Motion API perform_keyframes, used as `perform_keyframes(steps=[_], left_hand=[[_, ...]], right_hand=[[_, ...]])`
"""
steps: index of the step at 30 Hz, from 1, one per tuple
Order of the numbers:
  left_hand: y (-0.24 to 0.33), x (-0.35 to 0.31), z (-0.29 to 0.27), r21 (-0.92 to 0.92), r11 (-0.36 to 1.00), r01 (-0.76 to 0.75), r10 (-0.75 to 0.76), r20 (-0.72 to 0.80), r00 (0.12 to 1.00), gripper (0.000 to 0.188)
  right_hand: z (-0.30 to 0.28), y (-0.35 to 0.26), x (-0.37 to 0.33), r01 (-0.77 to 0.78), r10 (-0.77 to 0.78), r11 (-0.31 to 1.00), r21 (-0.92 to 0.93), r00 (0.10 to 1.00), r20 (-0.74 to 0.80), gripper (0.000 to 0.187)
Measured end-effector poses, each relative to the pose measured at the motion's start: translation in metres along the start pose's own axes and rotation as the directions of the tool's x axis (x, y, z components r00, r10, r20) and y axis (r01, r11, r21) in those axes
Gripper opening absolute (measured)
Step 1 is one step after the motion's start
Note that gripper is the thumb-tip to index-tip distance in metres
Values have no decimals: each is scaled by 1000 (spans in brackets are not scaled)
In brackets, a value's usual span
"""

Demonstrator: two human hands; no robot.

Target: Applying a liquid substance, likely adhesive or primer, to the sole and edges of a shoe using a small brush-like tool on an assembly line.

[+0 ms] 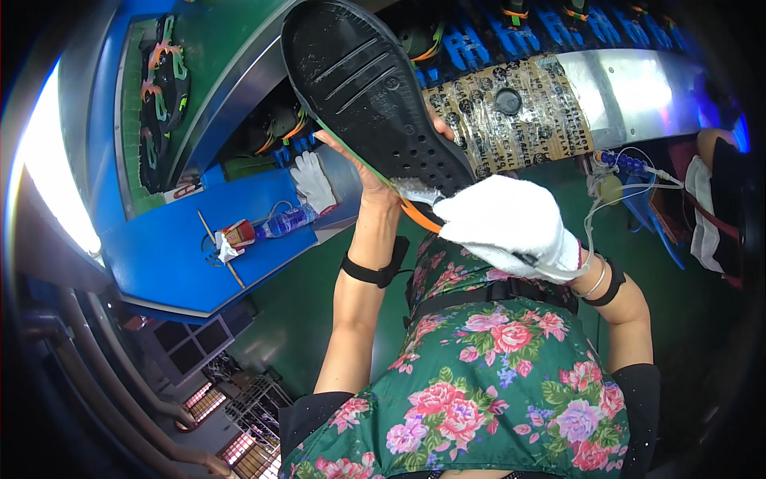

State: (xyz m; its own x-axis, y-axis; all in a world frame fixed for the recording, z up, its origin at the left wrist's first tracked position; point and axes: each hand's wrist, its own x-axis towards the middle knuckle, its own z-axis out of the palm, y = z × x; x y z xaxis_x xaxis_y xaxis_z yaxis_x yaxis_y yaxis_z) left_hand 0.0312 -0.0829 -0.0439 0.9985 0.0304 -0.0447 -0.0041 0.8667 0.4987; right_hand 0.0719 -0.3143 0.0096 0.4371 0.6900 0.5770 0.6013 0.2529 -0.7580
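A large black shoe sole, its ridged and holed inner face showing, is held up at a tilt in front of me. My bare left hand grips it from beneath, with fingertips showing at the far edge. Green and orange colour runs along its near edge. My right hand, in a white knitted glove, is closed around a brush. The brush's pale bristles lie against or just over the sole's near end; its handle is hidden in the glove.
On the blue table at left are a white glove, a clear bottle, a red cup and a thin stick. Taped cardboard covers part of a metal ledge; blue racks stand behind. Tubing and another person are at right.
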Motion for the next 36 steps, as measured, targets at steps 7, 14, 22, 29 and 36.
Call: perform_keyframes(steps=[7,14,22,29,36], left_hand=[[7,10,-1,34,999,-36,31,140,990,131],[5,20,17,1,997,-83,80,264,961,124],[13,31,1,47,987,-151,135,248,959,132],[19,33,-11,81,993,-89,64,274,960,130],[10,30,-10,73,996,-53,37,203,978,134]], right_hand=[[-4,-2,0,-67,70,996,54,996,-47,18],[-6,-1,-2,-189,212,968,162,967,-140,17],[-10,-2,-4,-206,231,963,171,963,-137,16],[-6,-8,-9,-169,176,983,68,977,-121,28],[-4,-12,-6,-71,76,996,52,992,-101,33]])
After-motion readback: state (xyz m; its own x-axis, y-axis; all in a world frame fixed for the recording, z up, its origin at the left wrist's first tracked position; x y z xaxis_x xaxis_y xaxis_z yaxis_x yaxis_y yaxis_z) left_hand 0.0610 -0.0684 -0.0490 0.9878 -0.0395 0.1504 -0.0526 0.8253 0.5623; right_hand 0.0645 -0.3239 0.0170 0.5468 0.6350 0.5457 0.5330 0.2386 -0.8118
